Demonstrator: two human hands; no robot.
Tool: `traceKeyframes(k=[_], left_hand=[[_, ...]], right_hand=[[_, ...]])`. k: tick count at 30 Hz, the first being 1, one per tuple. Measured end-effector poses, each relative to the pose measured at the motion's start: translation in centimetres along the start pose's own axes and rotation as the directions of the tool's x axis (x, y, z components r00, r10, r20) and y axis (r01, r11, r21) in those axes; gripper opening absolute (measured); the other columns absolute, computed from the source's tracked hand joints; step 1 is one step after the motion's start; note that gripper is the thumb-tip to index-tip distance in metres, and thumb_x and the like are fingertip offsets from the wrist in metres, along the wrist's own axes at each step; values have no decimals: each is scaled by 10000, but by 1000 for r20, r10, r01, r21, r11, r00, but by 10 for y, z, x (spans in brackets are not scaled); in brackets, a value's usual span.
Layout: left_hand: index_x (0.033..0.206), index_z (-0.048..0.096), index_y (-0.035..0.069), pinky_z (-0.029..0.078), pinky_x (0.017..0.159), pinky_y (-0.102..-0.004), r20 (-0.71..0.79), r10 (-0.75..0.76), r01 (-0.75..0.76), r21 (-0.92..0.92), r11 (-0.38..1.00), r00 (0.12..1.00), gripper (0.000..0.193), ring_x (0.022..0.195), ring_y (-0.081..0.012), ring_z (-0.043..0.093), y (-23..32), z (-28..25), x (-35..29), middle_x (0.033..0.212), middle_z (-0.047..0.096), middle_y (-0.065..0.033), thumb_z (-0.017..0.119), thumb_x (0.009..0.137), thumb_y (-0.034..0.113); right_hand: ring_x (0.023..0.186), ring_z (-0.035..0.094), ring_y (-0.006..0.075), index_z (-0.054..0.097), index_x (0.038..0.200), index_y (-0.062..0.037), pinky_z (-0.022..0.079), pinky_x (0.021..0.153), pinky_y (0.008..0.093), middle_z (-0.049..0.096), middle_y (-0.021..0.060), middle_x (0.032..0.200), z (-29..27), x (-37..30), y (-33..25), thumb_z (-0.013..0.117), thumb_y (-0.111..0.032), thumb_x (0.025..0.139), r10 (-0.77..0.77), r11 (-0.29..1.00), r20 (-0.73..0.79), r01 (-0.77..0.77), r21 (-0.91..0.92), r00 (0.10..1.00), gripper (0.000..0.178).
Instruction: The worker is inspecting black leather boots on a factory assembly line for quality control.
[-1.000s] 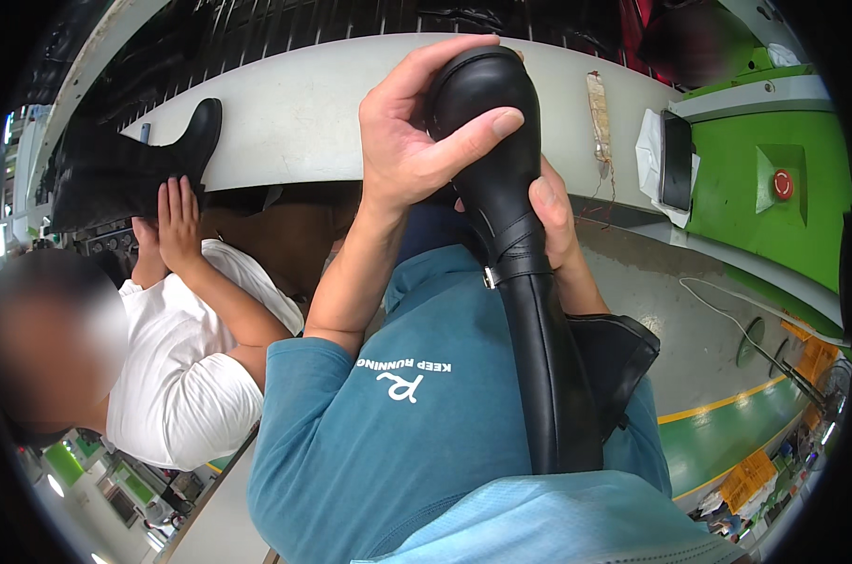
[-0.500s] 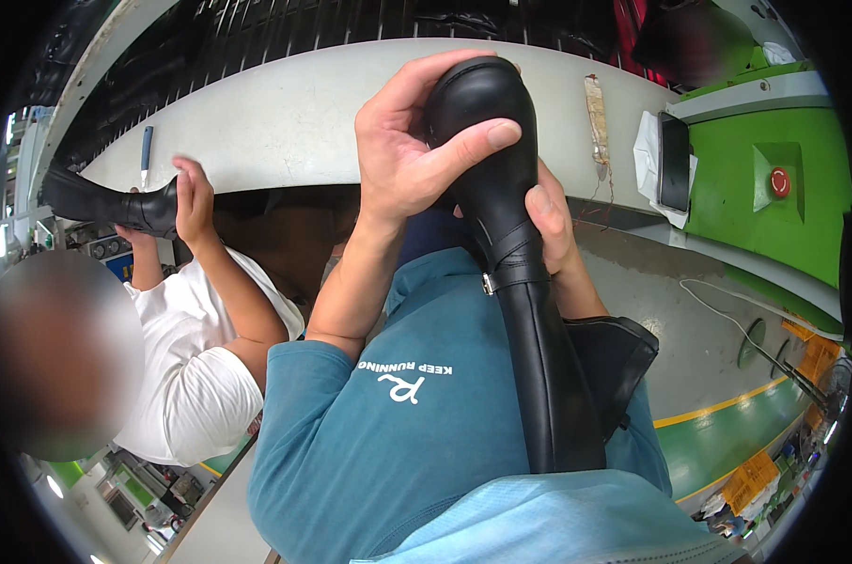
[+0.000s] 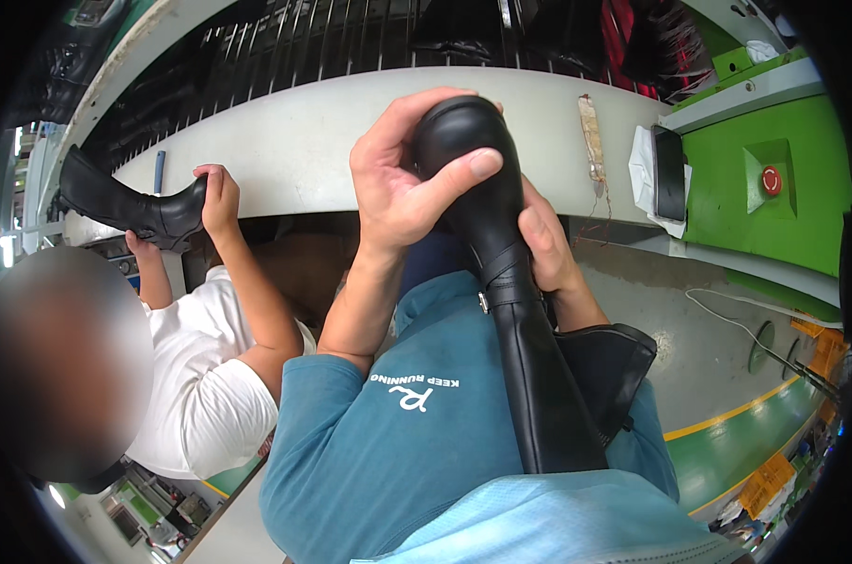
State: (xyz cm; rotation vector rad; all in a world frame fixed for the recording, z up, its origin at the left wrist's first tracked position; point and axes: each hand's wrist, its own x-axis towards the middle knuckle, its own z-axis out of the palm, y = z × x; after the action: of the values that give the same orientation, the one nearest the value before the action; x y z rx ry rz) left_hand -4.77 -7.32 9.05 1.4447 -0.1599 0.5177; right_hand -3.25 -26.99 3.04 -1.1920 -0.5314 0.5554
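A tall black leather boot (image 3: 529,367) lies along my front, its rounded toe pointing away from me and its shaft against my chest. A strap with a small metal buckle crosses the ankle. My left hand (image 3: 398,183) is wrapped round the toe, with the thumb across the top of the vamp and the fingertips hidden behind it. Along the right side of the foot, my right hand (image 3: 550,246) grips the boot, most of its fingers out of sight beneath. A wide black flap of the shaft (image 3: 614,367) spreads to the right.
A pale worktable (image 3: 285,141) curves in front, backed by metal rollers. At left, a co-worker in white (image 3: 210,414) holds another black boot (image 3: 130,207) near a blue-handled tool (image 3: 160,172). On the right are a taped strip (image 3: 590,136), a phone (image 3: 668,169) and a green machine (image 3: 726,188) with a red button.
The table and boot toe appear lower in the picture. My grip looks much the same. The co-worker's boot has tilted, and their nearer hand has closed round its toe.
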Motion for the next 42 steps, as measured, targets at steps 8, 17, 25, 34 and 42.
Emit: traceKeyframes(k=[8,17,25,34,42], left_hand=[[1400,633,-55,642,1045,-431,-128,149,-168,-155,973,981,588,1148,-312,800,3,-15,2,1258,794,-269,909,895,64],[1446,552,-17,609,1107,-462,-203,136,-198,-326,924,970,610,1251,-364,759,-32,-13,-6,1337,755,-302,869,928,41],[1510,650,1,548,1133,-373,103,-411,379,236,895,906,758,1255,-237,719,-72,-54,-54,1304,777,-148,986,847,147],[1437,720,-4,541,1148,-371,170,-515,494,149,856,840,683,1273,-203,718,-74,-61,-52,1342,784,-119,997,845,195],[1466,736,34,612,1051,-342,209,-406,385,137,913,890,717,1148,-187,775,-83,-51,-55,1273,819,-116,1013,823,188]], right_hand=[[1422,607,281,475,1626,53,439,1236,408,633,209,1515,-40,-32,49,643,-285,1138,-56,996,-183,68,58,981,617],[1415,612,333,628,1575,-32,458,1226,387,628,192,1507,-41,-13,34,770,26,932,-554,630,-83,352,-692,829,661],[1278,678,379,789,1443,-171,547,1113,439,666,138,1517,-105,-14,-32,833,-82,815,-277,317,242,326,-891,930,635],[1166,685,347,816,1409,-219,579,1004,427,680,114,1500,-103,-10,-29,875,-168,754,-308,232,342,419,-878,888,660],[1181,687,344,826,1395,-215,580,1013,422,690,116,1486,-105,-7,-25,847,-171,768,-312,206,361,434,-877,879,630]])
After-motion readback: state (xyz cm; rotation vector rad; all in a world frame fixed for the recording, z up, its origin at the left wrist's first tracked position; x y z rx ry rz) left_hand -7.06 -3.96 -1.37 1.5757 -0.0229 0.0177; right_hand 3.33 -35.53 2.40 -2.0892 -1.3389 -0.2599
